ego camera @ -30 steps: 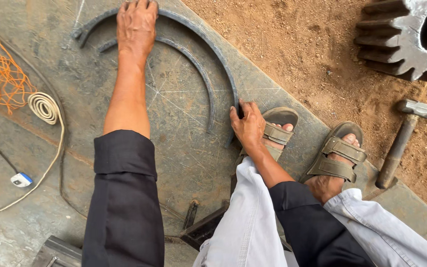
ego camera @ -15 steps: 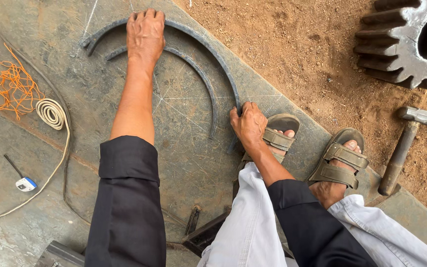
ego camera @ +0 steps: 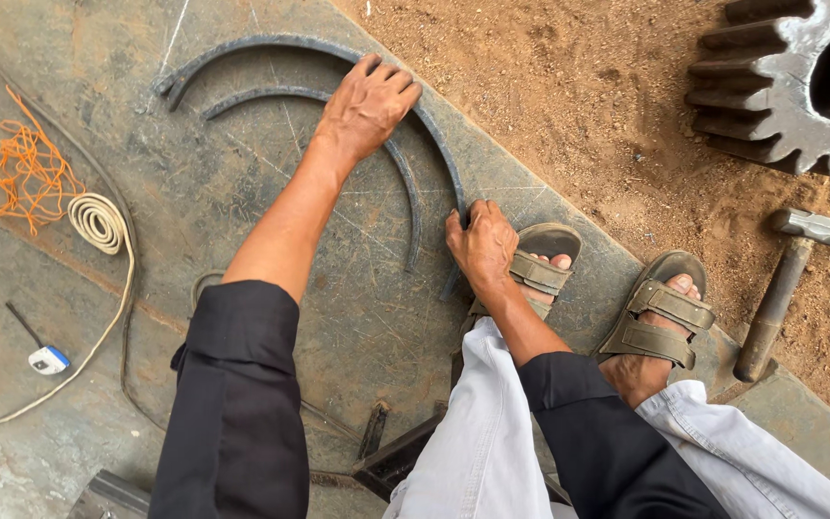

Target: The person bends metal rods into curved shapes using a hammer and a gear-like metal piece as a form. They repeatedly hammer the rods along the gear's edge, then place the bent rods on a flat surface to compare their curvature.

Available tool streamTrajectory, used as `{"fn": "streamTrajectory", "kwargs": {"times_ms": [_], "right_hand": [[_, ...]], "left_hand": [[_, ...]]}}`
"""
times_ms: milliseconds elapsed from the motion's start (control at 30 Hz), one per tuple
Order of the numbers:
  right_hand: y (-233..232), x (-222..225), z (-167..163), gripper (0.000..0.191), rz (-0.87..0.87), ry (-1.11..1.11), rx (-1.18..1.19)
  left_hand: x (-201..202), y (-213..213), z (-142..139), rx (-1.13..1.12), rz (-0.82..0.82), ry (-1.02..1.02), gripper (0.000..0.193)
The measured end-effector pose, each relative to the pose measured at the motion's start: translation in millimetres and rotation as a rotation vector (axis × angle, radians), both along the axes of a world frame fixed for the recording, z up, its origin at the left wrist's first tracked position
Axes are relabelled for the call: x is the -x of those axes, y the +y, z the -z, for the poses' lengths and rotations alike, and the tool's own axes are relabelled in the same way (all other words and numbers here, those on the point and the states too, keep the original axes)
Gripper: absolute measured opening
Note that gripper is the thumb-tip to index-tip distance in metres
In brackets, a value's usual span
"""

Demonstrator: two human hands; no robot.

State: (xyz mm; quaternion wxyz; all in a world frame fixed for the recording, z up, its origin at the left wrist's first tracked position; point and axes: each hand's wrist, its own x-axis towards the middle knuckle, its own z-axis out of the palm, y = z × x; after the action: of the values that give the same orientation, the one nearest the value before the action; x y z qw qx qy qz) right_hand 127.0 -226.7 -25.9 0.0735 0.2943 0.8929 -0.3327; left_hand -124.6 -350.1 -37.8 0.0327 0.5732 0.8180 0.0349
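Two curved dark metal strips lie on a grey steel plate (ego camera: 242, 192). The outer arc (ego camera: 242, 45) runs from upper left round to the right; the inner arc (ego camera: 261, 94) sits inside it. My left hand (ego camera: 369, 101) presses flat on the outer arc near its top, fingers spread over the strip. My right hand (ego camera: 480, 242) grips the lower right end of the outer arc, just beside my sandalled left foot (ego camera: 538, 264). My other foot (ego camera: 660, 312) rests at the plate's edge.
A hammer (ego camera: 780, 288) lies on the sandy ground at right, below a large toothed gear (ego camera: 799, 77). On the plate's left are an orange string tangle (ego camera: 16, 173), a coiled white cord (ego camera: 98, 223) and a small white and blue object (ego camera: 48, 359). Metal scraps lie near my knees.
My left hand slid rightward along the outer arc from its top middle toward the right side. My right hand stayed on the arc's lower end. The camera moved closer.
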Motion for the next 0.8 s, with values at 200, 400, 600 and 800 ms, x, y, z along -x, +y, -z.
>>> {"fn": "streamTrajectory", "kwargs": {"times_ms": [200, 400, 600, 800], "right_hand": [[-1, -2, 2, 0.033, 0.027, 0.003, 0.009], [-2, 0, -1, 0.032, 0.042, -0.025, 0.015], [-1, -2, -3, 0.030, -0.009, 0.006, -0.008], [0, -3, 3, 0.030, -0.026, 0.014, -0.002]], "left_hand": [[-2, 0, 3, -0.058, -0.018, -0.018, 0.020], [1, 13, 7, 0.144, -0.160, -0.185, 0.022], [2, 11, 5, 0.078, -0.116, -0.119, 0.015], [1, 6, 4, 0.026, -0.064, -0.078, 0.017]]}}
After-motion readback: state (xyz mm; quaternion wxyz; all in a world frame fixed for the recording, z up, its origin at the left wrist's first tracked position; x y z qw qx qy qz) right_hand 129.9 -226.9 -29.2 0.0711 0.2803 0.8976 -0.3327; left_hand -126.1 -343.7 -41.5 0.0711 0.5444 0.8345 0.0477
